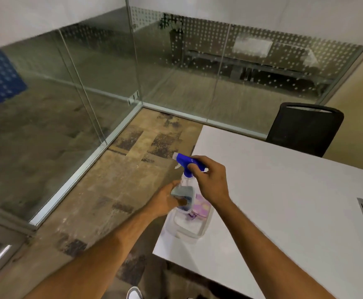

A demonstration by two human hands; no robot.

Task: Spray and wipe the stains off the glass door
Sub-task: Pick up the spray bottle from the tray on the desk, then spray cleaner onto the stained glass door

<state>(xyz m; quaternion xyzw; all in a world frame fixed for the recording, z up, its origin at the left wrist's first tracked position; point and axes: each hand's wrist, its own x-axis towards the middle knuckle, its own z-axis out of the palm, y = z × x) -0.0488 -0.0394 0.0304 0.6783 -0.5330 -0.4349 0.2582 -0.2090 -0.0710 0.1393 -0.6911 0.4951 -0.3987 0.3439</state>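
A clear spray bottle (186, 180) with a blue trigger head stands in a white tray (189, 230) at the near left corner of the table. My right hand (209, 180) grips the blue trigger head from above. My left hand (165, 200) reaches into the tray and holds a grey-blue cloth (181, 190) beside the bottle. The image is blurred around the cloth. The glass door (36, 108) and the glass walls stand to the left and ahead, across the carpet.
A white table (284, 212) fills the right side, with a black chair (306, 128) at its far edge. A pink patterned item (202, 206) lies in the tray. Patchy brown carpet (115, 190) runs between table and glass. A metal floor rail lines the glass.
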